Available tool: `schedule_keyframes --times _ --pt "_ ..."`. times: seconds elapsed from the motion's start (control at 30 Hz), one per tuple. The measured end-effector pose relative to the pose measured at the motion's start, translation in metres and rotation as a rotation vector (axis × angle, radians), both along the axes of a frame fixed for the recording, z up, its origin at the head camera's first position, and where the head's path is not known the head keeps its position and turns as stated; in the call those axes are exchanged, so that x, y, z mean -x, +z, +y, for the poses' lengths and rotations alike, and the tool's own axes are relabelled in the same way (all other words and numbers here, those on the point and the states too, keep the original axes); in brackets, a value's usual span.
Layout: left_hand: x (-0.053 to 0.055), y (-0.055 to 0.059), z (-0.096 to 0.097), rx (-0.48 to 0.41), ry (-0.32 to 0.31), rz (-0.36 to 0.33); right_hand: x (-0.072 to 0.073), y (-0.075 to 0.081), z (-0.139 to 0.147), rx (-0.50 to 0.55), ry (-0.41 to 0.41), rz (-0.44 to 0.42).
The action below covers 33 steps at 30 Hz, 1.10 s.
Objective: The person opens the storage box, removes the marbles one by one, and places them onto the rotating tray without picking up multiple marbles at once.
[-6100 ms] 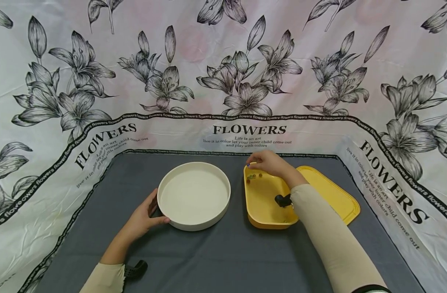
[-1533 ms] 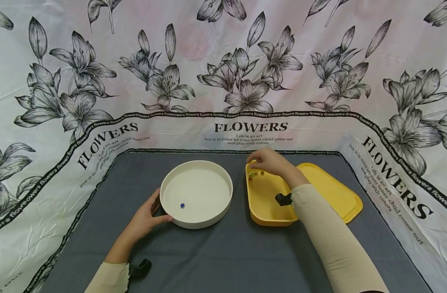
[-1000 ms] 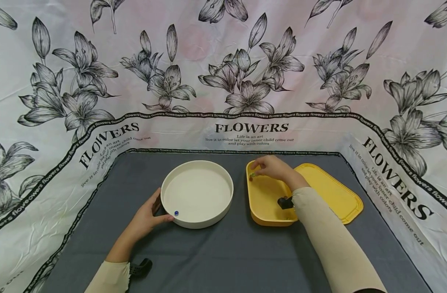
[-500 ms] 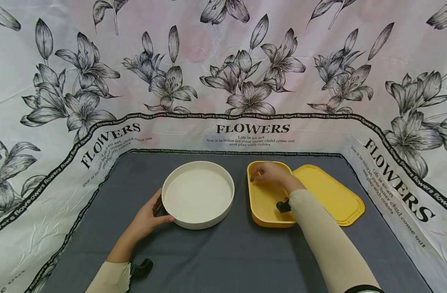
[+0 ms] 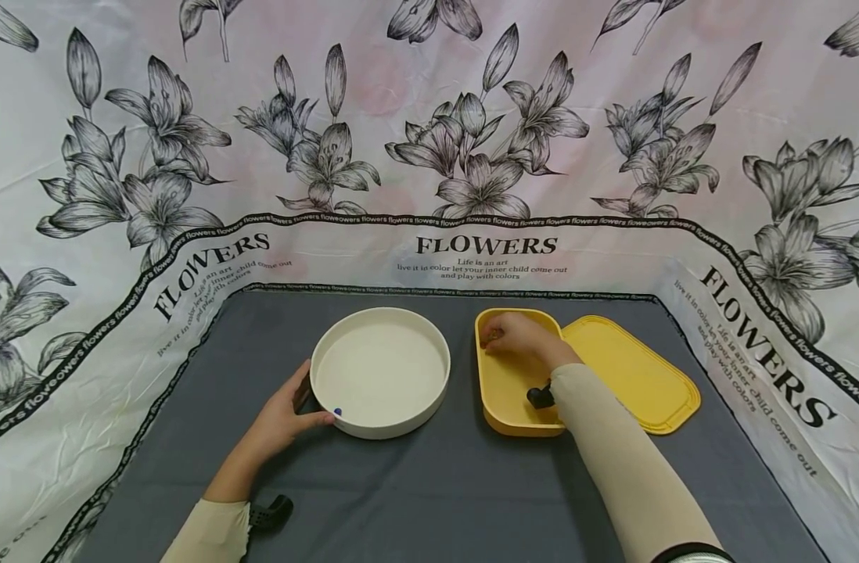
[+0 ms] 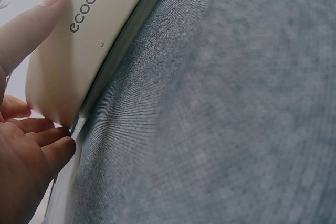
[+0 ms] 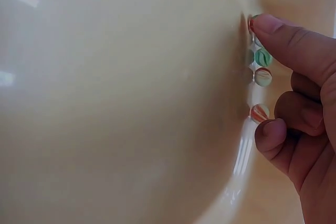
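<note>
My left hand grips the side of a round cream dish, its thumb on the outer wall and fingers curled at the edge. A blue marble lies inside the dish, by the near-left wall. Inside the yellow box, my right hand reaches to the far-left side. In the right wrist view, its thumb tip covers part of a reddish marble; the index finger is hidden. A green-swirled marble, a pale one and an orange-striped one line the box wall.
A yellow lid lies flat to the right of the box, partly behind the right sleeve. Grey cloth with a printed flower border covers the table.
The right hand, holding a blue marble at first, has moved lower into the yellow box. A blue marble has appeared in the dish and rolled towards the near-left wall. The left hand stays put.
</note>
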<state>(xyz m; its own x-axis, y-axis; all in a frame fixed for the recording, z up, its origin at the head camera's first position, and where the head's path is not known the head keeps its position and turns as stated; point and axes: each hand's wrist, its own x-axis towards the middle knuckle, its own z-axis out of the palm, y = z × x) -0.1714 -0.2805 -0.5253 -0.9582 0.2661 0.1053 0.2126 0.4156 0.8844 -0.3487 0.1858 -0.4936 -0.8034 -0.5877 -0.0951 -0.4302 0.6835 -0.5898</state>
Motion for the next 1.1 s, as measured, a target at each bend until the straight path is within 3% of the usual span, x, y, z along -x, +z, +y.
schedule_keyframes --times 0.3,0.6,0.8,1.1 --pt "0.000 0.001 0.000 0.008 -0.003 -0.006 0.000 0.000 -0.003 -0.055 0.023 0.012" --pt "-0.001 0.002 0.000 0.017 0.006 -0.006 -0.006 0.007 0.003 -0.008 -0.044 0.021" --pt "-0.002 0.001 -0.002 0.041 0.024 -0.019 -0.009 0.024 0.005 -0.037 -0.075 0.066" --pt "-0.001 0.001 0.000 0.052 0.026 -0.006 -0.020 0.045 0.007 0.030 -0.099 0.069"
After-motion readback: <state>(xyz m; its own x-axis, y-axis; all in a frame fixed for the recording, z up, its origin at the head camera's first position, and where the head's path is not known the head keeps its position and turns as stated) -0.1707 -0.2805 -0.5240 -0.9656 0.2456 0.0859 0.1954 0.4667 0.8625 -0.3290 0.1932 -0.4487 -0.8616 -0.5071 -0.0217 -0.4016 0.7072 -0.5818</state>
